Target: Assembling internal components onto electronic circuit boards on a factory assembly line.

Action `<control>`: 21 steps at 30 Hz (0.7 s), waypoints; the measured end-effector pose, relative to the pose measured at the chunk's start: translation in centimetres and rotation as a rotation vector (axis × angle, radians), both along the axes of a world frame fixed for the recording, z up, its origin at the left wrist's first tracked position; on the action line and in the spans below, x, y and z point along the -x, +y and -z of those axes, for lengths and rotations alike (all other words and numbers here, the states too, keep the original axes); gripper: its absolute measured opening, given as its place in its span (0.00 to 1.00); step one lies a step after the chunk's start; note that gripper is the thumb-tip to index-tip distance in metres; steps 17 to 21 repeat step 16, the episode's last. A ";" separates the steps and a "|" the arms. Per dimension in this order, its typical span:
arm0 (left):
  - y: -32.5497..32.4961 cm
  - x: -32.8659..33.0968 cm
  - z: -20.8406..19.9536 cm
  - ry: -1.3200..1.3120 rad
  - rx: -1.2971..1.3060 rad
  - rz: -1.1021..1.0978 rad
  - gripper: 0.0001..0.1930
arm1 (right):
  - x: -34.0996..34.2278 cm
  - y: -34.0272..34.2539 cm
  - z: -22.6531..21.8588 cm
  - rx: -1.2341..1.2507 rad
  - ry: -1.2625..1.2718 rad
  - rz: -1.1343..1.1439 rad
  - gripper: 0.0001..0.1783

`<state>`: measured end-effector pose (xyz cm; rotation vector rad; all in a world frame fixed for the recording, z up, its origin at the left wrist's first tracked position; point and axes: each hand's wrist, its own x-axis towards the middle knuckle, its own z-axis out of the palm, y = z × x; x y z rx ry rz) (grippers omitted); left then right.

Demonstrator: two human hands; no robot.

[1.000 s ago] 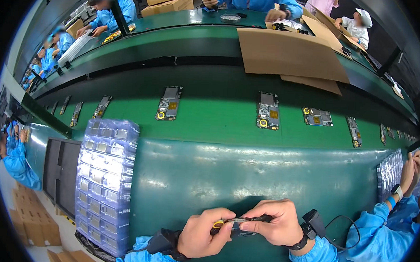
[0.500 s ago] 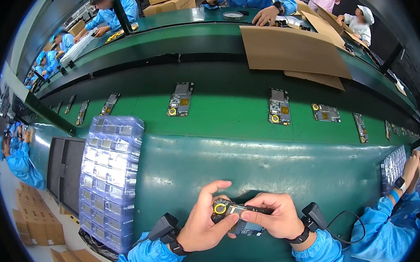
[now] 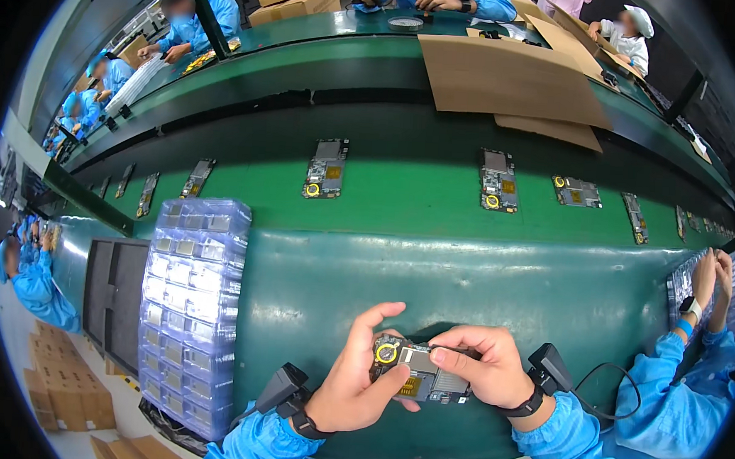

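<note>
Over the near edge of the bench I hold a dark circuit board (image 3: 442, 386) between both hands. A yellow ring sits at its left end, and a silver metal plate lies along its upper part. My left hand (image 3: 358, 380) grips the board's left end, thumb on its face and index finger stretched away. On the other side, my right hand (image 3: 483, 364) is closed on the right end, its thumb pressing at the plate's right end. Whether a separate small part is under that thumb I cannot make out. Both wrists carry black straps with small black devices.
A stack of clear plastic trays (image 3: 191, 303) stands to my left, beside a black tray frame (image 3: 115, 295). Several circuit boards (image 3: 327, 169) lie along the green belt (image 3: 411, 182) ahead. Cardboard (image 3: 517, 79) leans beyond it. A co-worker's arms (image 3: 686, 329) are at the right.
The board in my hands has tipped so that more of its face shows, and my right thumb has shifted up onto it. Boards on the belt have moved slightly right.
</note>
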<state>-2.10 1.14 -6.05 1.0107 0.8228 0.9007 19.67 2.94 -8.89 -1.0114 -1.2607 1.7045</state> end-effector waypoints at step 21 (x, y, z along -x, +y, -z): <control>0.5 -1.8 0.3 -0.059 -0.182 -0.067 0.51 | -0.9 1.6 0.5 -1.262 -0.948 0.027 0.46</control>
